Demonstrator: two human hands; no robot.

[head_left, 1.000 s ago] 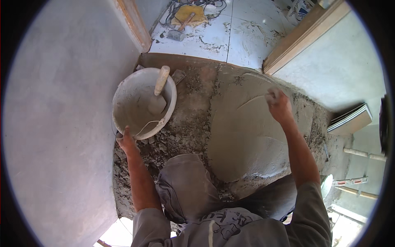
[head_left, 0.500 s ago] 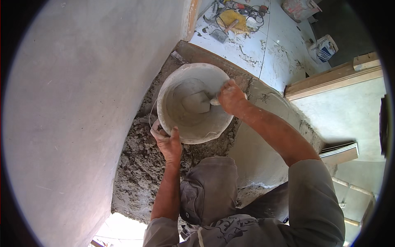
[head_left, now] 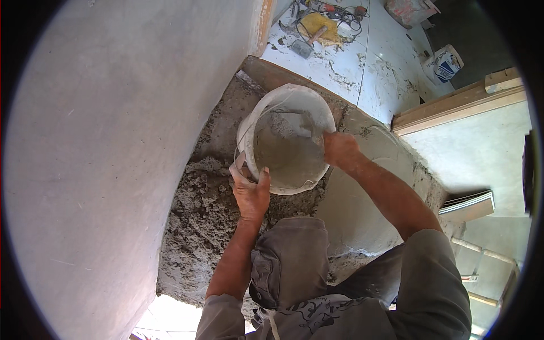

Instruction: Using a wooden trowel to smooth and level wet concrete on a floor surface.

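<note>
A pale, mortar-smeared bucket (head_left: 245,136) stands tilted in front of me, with wet grey cement mix (head_left: 286,158) inside. My left hand (head_left: 251,190) is closed on its lower-left rim, the thumb over the edge and the wire handle beside the fingers. At the right rim my right hand (head_left: 341,149) is closed round the handle of a trowel. The trowel's mortar-coated blade (head_left: 292,126) lies inside the bucket, against the mix toward the far side; the grip itself is mostly hidden by my fingers.
Rough, crumbly mortar (head_left: 198,215) covers the floor left of my knee; a smoothed patch (head_left: 354,209) lies to the right. A plastered wall (head_left: 102,158) rises at left. Beyond are white tiles (head_left: 340,73) with a brush (head_left: 303,48), yellow cloth and cords.
The bucket has shifted right and tilted, my left hand moving with it. My right hand has moved slightly right and down, and the trowel blade has swung toward the bucket's far side.
</note>
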